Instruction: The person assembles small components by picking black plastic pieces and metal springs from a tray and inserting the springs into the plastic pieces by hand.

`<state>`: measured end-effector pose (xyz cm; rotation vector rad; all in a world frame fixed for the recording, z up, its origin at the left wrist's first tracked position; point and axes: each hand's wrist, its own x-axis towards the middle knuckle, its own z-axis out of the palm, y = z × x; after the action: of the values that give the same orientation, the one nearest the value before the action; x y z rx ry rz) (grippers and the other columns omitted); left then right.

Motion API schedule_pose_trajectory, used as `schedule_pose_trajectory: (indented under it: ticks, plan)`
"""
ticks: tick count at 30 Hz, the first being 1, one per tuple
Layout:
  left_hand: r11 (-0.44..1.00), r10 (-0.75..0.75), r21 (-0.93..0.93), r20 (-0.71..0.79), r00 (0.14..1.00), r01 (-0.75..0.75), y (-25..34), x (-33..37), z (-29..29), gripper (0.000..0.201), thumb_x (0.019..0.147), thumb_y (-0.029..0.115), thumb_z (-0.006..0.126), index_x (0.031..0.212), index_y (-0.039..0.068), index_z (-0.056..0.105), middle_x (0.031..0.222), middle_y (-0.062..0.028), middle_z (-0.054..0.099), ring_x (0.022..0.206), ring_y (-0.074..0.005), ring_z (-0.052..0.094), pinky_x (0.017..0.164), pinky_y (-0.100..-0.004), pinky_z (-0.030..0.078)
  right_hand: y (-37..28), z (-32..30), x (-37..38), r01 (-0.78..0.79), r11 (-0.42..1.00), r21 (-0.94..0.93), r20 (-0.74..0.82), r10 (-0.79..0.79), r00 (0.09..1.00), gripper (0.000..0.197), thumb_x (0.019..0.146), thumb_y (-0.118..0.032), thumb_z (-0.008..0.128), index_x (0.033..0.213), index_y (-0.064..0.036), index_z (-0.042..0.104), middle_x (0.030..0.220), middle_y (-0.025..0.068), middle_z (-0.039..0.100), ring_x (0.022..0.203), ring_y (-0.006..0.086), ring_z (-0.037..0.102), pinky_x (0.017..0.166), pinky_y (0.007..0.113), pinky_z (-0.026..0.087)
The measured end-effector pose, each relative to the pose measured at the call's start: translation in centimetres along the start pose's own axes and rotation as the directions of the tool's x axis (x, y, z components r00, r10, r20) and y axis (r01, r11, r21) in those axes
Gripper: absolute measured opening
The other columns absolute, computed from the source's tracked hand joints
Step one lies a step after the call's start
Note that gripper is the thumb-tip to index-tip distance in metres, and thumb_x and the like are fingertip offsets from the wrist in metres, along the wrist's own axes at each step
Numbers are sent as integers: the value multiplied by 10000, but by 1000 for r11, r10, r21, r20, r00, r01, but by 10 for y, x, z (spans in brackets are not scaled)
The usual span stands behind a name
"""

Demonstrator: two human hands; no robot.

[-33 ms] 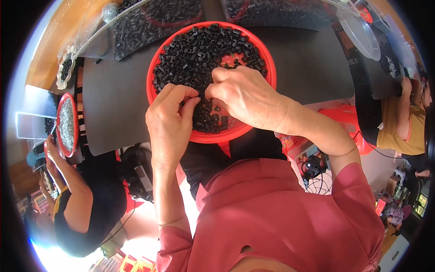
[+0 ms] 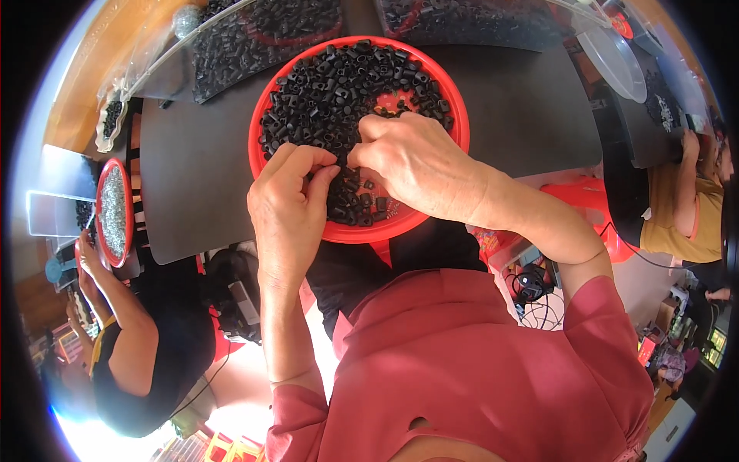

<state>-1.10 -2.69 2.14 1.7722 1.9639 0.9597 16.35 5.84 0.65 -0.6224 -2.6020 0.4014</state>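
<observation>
Small black plastic pieces [image 2: 331, 100], many of them hollow and tube-like, fill a round red basin [image 2: 460, 127] on the dark table. Over the near half of the basin, my left hand [image 2: 292, 189] pinches a small black plastic piece between thumb and fingertips. Close to its right, my right hand [image 2: 419, 162] is closed, thumb against curled fingers. What those fingers hold, if anything, is hidden. Both sets of fingertips nearly meet above the heap. A patch of the basin's patterned red bottom shows beyond my right hand.
Clear bins of black pieces [image 2: 265, 42] stand along the far edge of the dark table [image 2: 531, 115]. Further left, a co-worker's arm [image 2: 127, 323] reaches toward a red basin [image 2: 122, 258] of clear pieces. Another person [image 2: 685, 200] sits at the right. Coiled cables [image 2: 531, 285] lie low at my right.
</observation>
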Motion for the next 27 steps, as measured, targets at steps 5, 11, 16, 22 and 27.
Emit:
schedule_pose_trajectory:
  ticks: [5, 11, 16, 22, 27]
  plan:
    - [997, -30, -78, -72, 997, 24, 0, -9, -1, 108, 825, -34, 733, 921, 8, 705, 795, -70, 620, 609, -156, 551, 598, -298, 451, -2, -7, -3, 5, 989, -145, 54, 3, 999, 72, 786, -91, 694, 730, -46, 689, 796, 101, 629, 689, 261, 668, 613, 402, 503]
    - [990, -66, -129, -109, 992, 51, -2, -15, 0, 117, 811, -51, 744, 914, -9, 707, 803, -67, 627, 616, -135, 538, 600, -290, 447, -2, -3, 1, 27, 999, -43, 12, -27, 1000, 100, 805, -111, 691, 723, -53, 692, 790, 96, 619, 687, 252, 658, 626, 398, 478]
    - [987, -86, -144, -114, 990, 69, -2, -19, -1, 111, 817, -51, 744, 913, -13, 704, 803, -67, 625, 627, -131, 537, 603, -283, 447, -1, 5, 1, 61, 998, -26, 8, -61, 998, 116, 818, -107, 683, 715, -54, 690, 790, 104, 609, 684, 254, 657, 633, 394, 467]
    - [990, -74, -128, -126, 989, 58, 0, -21, -3, 98, 826, -47, 744, 908, -14, 702, 806, -64, 624, 633, -129, 539, 610, -278, 449, 1, -1, 1, 73, 993, -90, 31, -70, 997, 117, 811, -107, 690, 710, -47, 687, 780, 103, 605, 676, 255, 643, 638, 394, 464]
    - [990, -70, -132, -138, 988, 51, 1, -21, -4, 99, 826, -42, 747, 911, -14, 705, 808, -65, 628, 642, -131, 551, 615, -278, 454, 1, -3, -2, 30, 998, -48, 0, -30, 1000, 116, 793, -90, 695, 692, -37, 679, 768, 104, 601, 663, 264, 642, 625, 398, 469]
